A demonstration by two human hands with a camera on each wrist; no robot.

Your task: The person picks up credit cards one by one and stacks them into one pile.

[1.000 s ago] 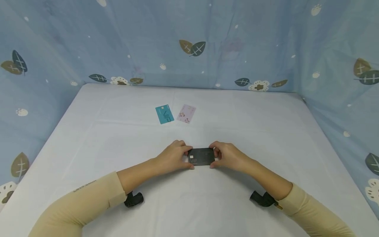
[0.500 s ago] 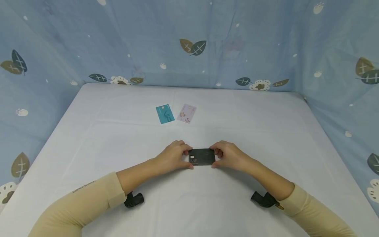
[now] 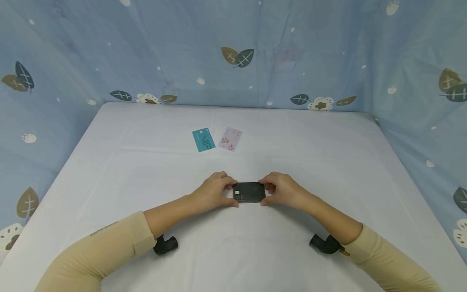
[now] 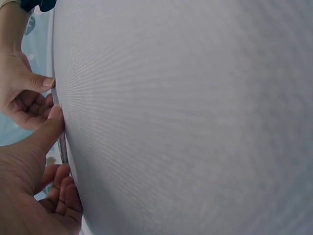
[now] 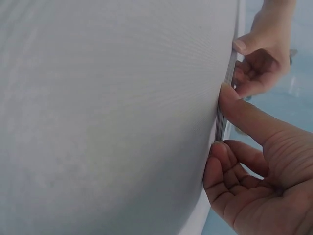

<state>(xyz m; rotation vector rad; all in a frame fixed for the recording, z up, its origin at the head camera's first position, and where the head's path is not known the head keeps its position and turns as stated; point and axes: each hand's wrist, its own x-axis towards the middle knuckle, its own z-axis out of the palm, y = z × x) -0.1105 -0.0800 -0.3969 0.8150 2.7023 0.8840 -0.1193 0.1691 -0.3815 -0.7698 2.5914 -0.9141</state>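
A black card (image 3: pixel 249 192) marked VIP, with a small chip, lies face up on top of a thin stack of cards in the head view. The stack's layered edge (image 5: pixel 221 115) shows in the right wrist view. My left hand (image 3: pixel 216 190) pinches the left end, thumb at the near edge and fingers at the far edge. At the right end, my right hand (image 3: pixel 282 190) holds the stack the same way. Farther back, a teal VIP card (image 3: pixel 203 140) and a pale pink card (image 3: pixel 230 139) with a flower print lie flat, side by side and apart.
A white cloth (image 3: pixel 240 247) covers the table under both forearms. Blue curtains (image 3: pixel 146 48) printed with leaves and paw marks stand along the back and both sides. A black device (image 3: pixel 166 245) is worn under the left forearm, another (image 3: pixel 326 244) under the right.
The black card sits slightly straighter than a second ago, with both hands still at its ends. The teal and pink cards have not moved.
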